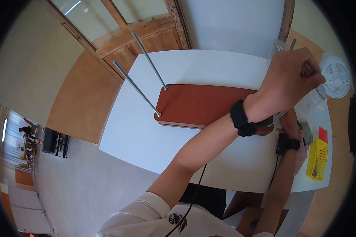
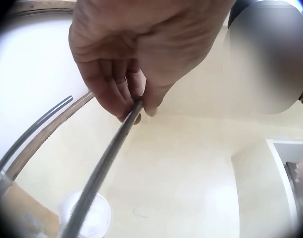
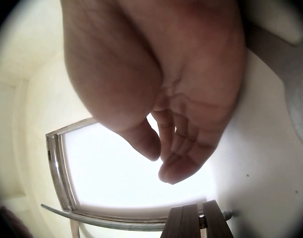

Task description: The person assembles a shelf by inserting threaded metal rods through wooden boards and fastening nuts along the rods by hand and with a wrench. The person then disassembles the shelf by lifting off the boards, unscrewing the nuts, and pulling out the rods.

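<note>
A reddish-brown board assembly (image 1: 201,102) lies on the white table, with upright metal rods (image 1: 136,87) at its left end. Over its right end is my left hand (image 1: 290,77). In the left wrist view, that hand's thumb and fingertips pinch the upper end of a threaded rod (image 2: 104,166). My right hand (image 1: 290,121) is low beside the board's right end, partly hidden by the left arm. The right wrist view shows its fingers loosely curled, a small gap between thumb and fingertips, nothing between them. Brown board edges (image 3: 181,223) and a rod (image 3: 112,224) appear below those fingers.
On the right of the white table (image 1: 134,142) stand a yellow basket (image 1: 317,160), a red item (image 1: 322,134) and a pink cloth (image 1: 302,158). A white fan (image 1: 336,77) and clear containers (image 1: 278,46) are farther back. A black cable (image 1: 199,183) hangs by the left arm.
</note>
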Available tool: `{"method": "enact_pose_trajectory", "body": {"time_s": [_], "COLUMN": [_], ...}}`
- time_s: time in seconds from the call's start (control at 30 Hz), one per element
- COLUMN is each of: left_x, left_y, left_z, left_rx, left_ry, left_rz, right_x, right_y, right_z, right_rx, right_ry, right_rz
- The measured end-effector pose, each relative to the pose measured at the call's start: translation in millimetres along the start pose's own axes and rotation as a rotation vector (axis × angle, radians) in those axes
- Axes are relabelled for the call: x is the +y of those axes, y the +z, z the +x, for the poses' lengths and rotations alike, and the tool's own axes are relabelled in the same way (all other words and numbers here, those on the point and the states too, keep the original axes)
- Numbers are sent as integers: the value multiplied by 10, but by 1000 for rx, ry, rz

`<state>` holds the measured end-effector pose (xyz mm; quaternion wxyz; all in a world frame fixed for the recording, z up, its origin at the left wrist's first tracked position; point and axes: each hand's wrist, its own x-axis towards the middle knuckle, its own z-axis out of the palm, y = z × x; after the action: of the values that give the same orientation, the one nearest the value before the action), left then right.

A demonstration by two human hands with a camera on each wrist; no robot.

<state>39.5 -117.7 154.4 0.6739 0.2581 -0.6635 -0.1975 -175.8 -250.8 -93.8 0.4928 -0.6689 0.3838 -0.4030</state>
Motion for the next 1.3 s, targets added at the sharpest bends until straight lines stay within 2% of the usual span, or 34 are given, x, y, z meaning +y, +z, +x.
{"method": "enact_pose_trajectory", "body": {"time_s": [0.03, 0.1, 0.2, 0.23, 0.3, 0.33, 0.4, 0.5, 0.6, 0.7, 0.8, 1.03, 1.07, 1.1, 1.13, 1.2, 1.27, 1.3], "left_x": [-11, -10, -15, -22, -48, -54, -66, -62, -79, -106, -117, -166, -175, -185, -183, -211, -216, -154], "left_y": [18, 77, 164, 192, 239, 235, 184, 98, 108, 211, 247, 278, 301, 343, 354, 343, 355, 358], "left_z": [-24, -88, -145, -160, -175, -181, -192, -155, -162, -160, -156, -171, -178, -187, -202, -234, -207, -193], "left_rx": [-3, 21, -10, -12, 22, 19, -1, -12, 35, 144, 163, 74, 79, 82, 75, 76, 61, 59], "left_ry": [0, -66, -55, -57, -125, -128, -178, -283, -309, -227, -233, -288, -210, -133, -132, -140, -194, -259], "left_rz": [2, -168, -275, -275, -437, -440, -527, -576, -618, -579, -611, -767, -751, -744, -771, -628, -598, -625], "right_x": [-22, -75, -126, -178, -367, -506, -721, -695, -605, -549, -467, -330, -292, -252, -213, -62, 64, 259], "right_y": [29, 104, 145, 166, 191, 244, 361, 453, 464, 485, 535, 620, 602, 614, 629, 579, 476, 113], "right_z": [-14, -43, -109, -134, -188, -214, -236, -204, -301, -330, -292, -160, -139, -249, -184, -60, 258, 122], "right_rx": [1, 41, 63, 64, 70, 75, 209, 175, 110, 45, -23, -174, -192, -201, -198, -155, -84, -55], "right_ry": [-1, 17, 49, 50, 135, 138, 306, 315, 306, 298, 285, 233, 224, 214, 204, 178, 156, 151], "right_rz": [3, 320, 412, 413, 71, 73, 589, 616, 658, 695, 733, 845, 861, 871, 871, 851, 819, 805]}}
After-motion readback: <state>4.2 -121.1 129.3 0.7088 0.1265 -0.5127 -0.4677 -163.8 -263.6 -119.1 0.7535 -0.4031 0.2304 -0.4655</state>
